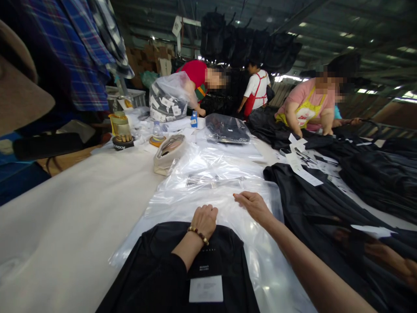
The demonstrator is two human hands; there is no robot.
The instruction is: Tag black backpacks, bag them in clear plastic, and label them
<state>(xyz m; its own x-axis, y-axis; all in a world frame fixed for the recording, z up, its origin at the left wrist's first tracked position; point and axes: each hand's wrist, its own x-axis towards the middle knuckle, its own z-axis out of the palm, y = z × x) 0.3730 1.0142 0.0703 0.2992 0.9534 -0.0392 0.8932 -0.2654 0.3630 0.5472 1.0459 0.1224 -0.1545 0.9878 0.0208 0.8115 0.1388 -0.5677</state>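
Observation:
A black garment point(228, 256), apparently folded, lies in front of me with a white card point(206, 289) and small pale lettering on it. Beneath and beyond its top edge spread clear plastic bags point(182, 204). My left hand point(205, 221), with a beaded bracelet at the wrist, is closed over the garment's top edge; its curled fingertips are hidden. To the right, my right hand point(254, 206) is closed in a pinch above the plastic, with a bit of orange at the fingertip. What either hand holds, if anything, cannot be made out.
Black garments point(309, 217) and white paper tags point(301, 161) cover the right side. Beyond the bags stand a beige pouch point(169, 152), a jar point(122, 128), a bottle point(157, 132) and a bagged black item point(226, 129). Several people work across the table point(81, 208).

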